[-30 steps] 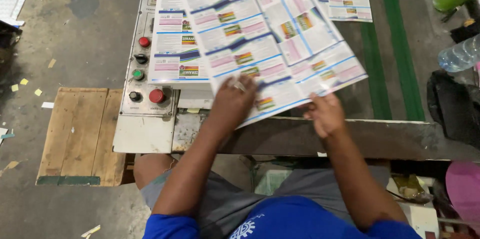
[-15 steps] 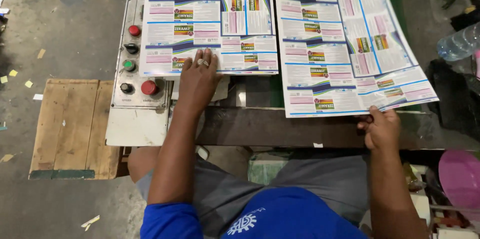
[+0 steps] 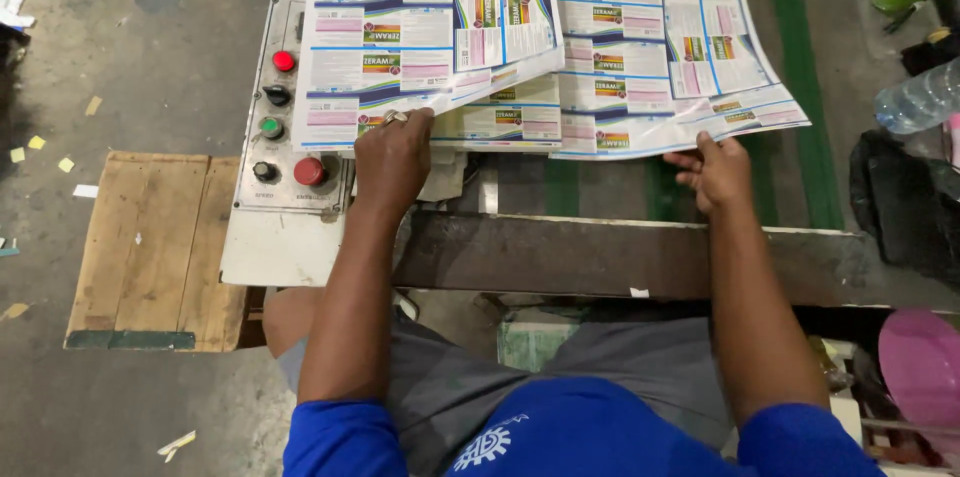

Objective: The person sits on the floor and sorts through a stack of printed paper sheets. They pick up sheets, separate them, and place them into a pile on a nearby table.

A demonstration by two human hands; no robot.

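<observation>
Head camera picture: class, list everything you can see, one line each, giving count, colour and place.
printed sheets: several overlapping, white with coloured labels, on the machine top
control panel: one, cream, left of the sheets
push buttons: two red, one green, on the panel
black knobs: two, on the panel
wooden pallet: one, brown, floor at left
water bottle: one, clear, far right
pink object: one, lower right
left hand: on the sheets' near edge
right hand: fingers gripping the sheets' right corner
</observation>
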